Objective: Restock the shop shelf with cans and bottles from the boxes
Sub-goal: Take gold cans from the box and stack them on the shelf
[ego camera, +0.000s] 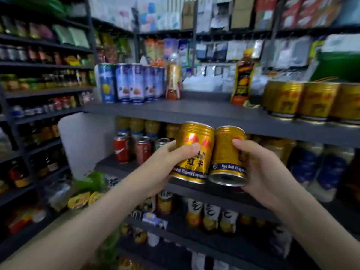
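My left hand [171,164] grips a gold Red Bull can [192,141], and my right hand [261,168] grips a second gold can [228,151]. The two cans touch side by side, tilted with their bases toward me, just below the front edge of the dark top shelf [194,112]. A row of matching gold cans [303,100] stands at the right end of that shelf. The middle of the shelf between the tall cans and the gold row is bare.
Tall blue-and-white cans [134,82] and a gold bottle [173,82] stand at the shelf's left; an orange-black bottle [242,80] stands right of centre. Red cola cans [122,149] sit on the shelf below. More stocked shelves [44,90] run along the left.
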### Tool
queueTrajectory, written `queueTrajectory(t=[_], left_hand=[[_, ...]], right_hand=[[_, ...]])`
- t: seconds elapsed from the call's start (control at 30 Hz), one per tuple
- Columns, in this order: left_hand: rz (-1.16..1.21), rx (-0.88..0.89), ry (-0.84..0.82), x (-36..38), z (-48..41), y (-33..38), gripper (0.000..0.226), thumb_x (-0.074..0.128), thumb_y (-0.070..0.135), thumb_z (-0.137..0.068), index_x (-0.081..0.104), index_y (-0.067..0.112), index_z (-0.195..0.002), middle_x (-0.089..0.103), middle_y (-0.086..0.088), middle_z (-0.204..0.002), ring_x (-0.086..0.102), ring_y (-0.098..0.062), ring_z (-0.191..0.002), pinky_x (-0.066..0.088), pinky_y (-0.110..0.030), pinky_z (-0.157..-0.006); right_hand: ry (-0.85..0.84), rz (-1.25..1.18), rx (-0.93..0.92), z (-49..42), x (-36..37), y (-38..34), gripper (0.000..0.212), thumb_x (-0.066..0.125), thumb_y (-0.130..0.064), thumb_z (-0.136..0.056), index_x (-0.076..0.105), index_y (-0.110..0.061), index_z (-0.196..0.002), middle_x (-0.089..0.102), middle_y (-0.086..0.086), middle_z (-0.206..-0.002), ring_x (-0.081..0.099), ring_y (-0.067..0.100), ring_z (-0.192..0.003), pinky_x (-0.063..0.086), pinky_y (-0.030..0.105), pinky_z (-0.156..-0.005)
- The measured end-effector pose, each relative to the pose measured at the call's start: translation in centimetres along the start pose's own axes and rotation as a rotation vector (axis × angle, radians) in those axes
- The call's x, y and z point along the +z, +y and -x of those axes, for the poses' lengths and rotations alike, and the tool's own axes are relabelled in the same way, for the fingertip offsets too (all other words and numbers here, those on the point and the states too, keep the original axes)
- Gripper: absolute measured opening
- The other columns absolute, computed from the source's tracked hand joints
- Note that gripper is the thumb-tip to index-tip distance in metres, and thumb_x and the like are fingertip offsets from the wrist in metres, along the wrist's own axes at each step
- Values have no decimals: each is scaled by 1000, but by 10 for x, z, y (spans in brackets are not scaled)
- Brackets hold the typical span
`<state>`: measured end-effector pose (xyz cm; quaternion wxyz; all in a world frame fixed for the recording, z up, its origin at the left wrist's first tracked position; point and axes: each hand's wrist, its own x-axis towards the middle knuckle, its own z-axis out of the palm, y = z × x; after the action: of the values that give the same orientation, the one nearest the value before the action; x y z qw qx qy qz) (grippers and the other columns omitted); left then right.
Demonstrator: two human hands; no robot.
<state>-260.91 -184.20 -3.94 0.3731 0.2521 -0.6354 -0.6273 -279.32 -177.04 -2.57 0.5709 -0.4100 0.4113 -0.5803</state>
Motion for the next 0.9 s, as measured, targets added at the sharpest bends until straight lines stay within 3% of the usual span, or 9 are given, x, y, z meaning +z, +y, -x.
queueTrajectory(t=[0.07,0.13,0.27,0.4,0.5,0.63,0.73,0.83,0.9], left_hand=[[-40,64,-49,27,-20,20,16,65,28,-71,76,21,-79,75,-3,-85,72,-14,-75,55,-23,-63],[-73,121,-97,49,-40,36,14,65,27,-69,76,21,-77,75,-2,-83,71,-14,-73,55,-23,-62],[-97,200,-164,75,-81,65,23,68,26,-68,71,16,-88,74,-5,-90,71,-18,-79,58,-28,-70],[-136,291,-153,80,-126,93,37,69,31,-66,67,16,-99,74,-8,-95,71,-24,-89,56,-41,-84],[-131,345,-131,75,-164,117,42,77,27,-66,66,14,-105,73,-10,-100,69,-27,-95,53,-45,-89],[-187,418,-180,82,-208,145,51,75,38,-63,65,19,-109,74,-3,-99,69,-18,-93,53,-33,-77],[-236,443,-186,98,-239,154,55,69,46,-59,64,25,-110,74,5,-97,69,-10,-90,47,-30,-80],[-244,440,-171,117,-271,155,59,73,45,-59,63,25,-113,73,4,-103,69,-11,-93,48,-27,-78],[-261,437,-137,126,-293,151,52,75,41,-65,63,26,-113,71,5,-106,67,-11,-96,49,-29,-84]], right_hand=[[40,6,-56,15,-21,-27,48,57,-28,-74,59,-12,-120,71,13,-107,70,31,-92,55,46,-79],[67,61,-117,26,-39,-50,49,60,-27,-72,59,-12,-119,71,13,-107,70,31,-93,58,44,-75],[98,271,-284,29,-67,-102,62,84,-20,-58,62,-9,-114,71,14,-104,70,30,-94,58,38,-70],[206,502,-356,16,-83,-156,50,76,-15,-59,62,-11,-107,74,7,-97,72,23,-87,57,31,-66],[280,616,-416,0,-93,-195,53,82,-10,-56,61,-11,-104,74,4,-91,72,20,-83,57,31,-69],[421,679,-513,-17,-115,-240,52,80,-19,-57,61,-15,-105,74,3,-94,71,21,-88,53,33,-74],[514,692,-538,-26,-138,-264,60,75,-19,-60,55,-16,-117,68,6,-107,66,23,-96,50,31,-73],[534,709,-529,-36,-160,-280,70,75,-20,-59,51,-14,-124,65,7,-113,63,24,-102,51,39,-87],[530,721,-520,-45,-171,-287,68,75,-20,-60,51,-14,-124,65,6,-113,63,22,-102,52,37,-84]])
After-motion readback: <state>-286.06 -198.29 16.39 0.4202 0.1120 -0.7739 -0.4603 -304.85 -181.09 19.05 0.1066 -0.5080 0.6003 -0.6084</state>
